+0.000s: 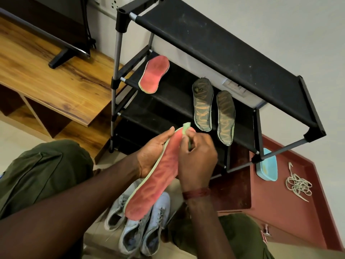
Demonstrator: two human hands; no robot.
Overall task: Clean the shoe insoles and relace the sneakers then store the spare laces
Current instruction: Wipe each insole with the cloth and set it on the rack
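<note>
Single view — a head-worn wide-angle camera, aimed forward and steeply down. The left hand (pixel 155 152) and right hand (pixel 197 157) sit close under the lens at frame centre. The shoe rack (pixel 224 53) stands just beyond them, its lines tilted in frame — the sneakers (pixel 141 230) lie on the floor (pixel 11 131) almost directly below the camera.

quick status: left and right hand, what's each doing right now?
Left hand: holds the red insole from underneath.
Right hand: grips what looks like a green cloth against the insole's far end.
</note>
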